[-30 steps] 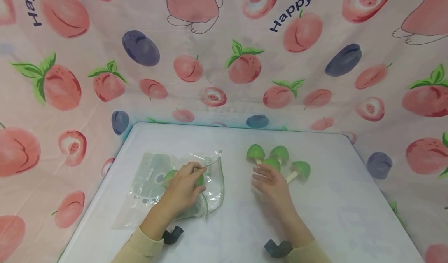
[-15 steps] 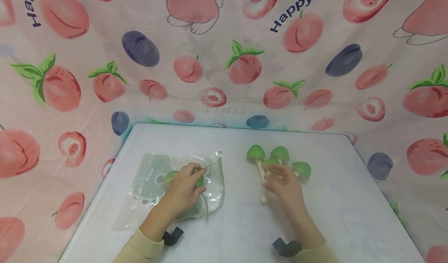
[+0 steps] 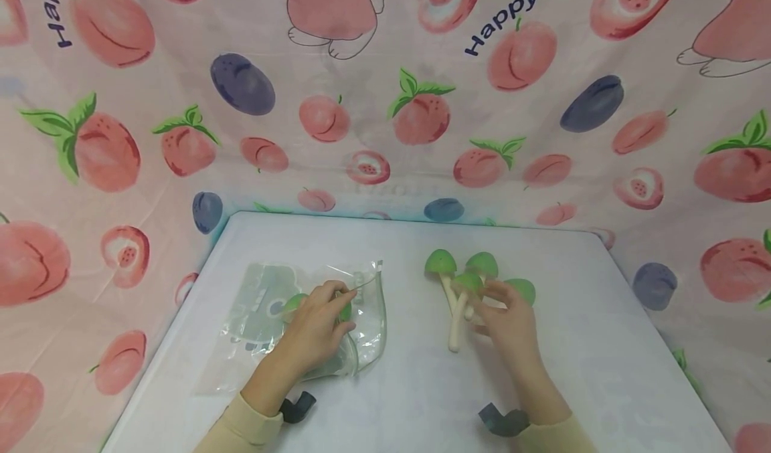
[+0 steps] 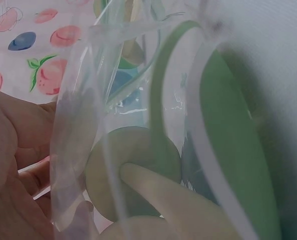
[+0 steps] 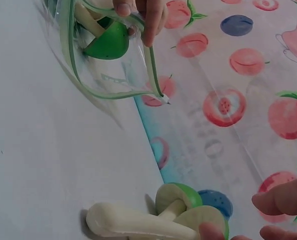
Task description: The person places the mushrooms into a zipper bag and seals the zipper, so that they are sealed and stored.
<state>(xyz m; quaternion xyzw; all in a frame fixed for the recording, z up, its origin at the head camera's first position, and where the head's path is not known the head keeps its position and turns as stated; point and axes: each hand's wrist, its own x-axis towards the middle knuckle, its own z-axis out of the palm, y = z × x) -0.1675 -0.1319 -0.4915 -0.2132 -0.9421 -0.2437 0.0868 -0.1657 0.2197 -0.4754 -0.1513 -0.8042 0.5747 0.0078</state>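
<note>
Pink cloth (image 3: 361, 78) printed with fruit, rabbit figures and "Happy" hangs behind and beside a white table (image 3: 590, 332). On its left half lies a clear bag (image 3: 255, 312), its zip rim (image 5: 116, 95) gaping. Across the bag rests the left hand (image 3: 316, 322), thumb and finger pinching the rim's far edge. Near the loose mushrooms is the right hand (image 3: 510, 322), its fingers bent and parted; whether they touch one I cannot tell. Four green-capped mushrooms (image 3: 467, 283) lie clustered right of the bag, the front one's pale stem pointing toward the person, the rightmost partly hidden by the hand. Inside the bag a bagged one (image 5: 108, 42) shows, and green appears on both sides of the left hand. Smallest are black pieces (image 3: 298, 407) at each wrist.
</note>
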